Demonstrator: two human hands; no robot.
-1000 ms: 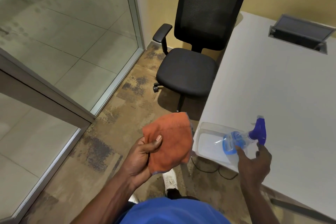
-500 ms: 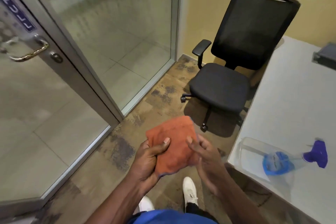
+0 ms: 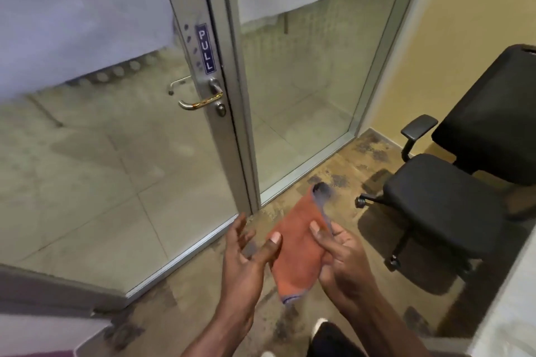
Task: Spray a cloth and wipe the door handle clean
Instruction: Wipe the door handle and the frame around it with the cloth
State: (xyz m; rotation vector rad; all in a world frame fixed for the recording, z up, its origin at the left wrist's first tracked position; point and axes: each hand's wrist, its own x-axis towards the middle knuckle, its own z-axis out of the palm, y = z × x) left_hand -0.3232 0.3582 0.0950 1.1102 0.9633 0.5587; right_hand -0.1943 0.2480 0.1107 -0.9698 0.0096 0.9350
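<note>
Looks like the step in hand is getting the cloth ready, right between spraying and wiping. The soft orange microfibre cloth with a bluish stitched edge (image 3: 298, 252) sits between both hands, low in the view over the mottled brown carpet floor (image 3: 327, 171). The right hand (image 3: 345, 258) pinches it, thumb on top and fingers underneath, so that one has a real grip. The left hand (image 3: 246, 255) is mostly spread open, only the thumb pressing the cloth's near edge. I can't tell whether the cloth is damp; the fabric looks floppy and a bit fuzzy, and one far corner is folded over, showing a darker side.

The curved brushed-metal lever door handle (image 3: 200, 101) is well apart from the hands, up on the silver aluminium frame of the glass door (image 3: 229, 136), just under a blue PULL sticker (image 3: 205, 48). It has an orangey patch along the lever that might be grime or a reflection.

I reckon the next move calls for bunching the cloth into one palm, reaching up and wrapping it round that thin bar, since a slim rounded shape needs a wraparound grip rather than a flat swipe.
</note>
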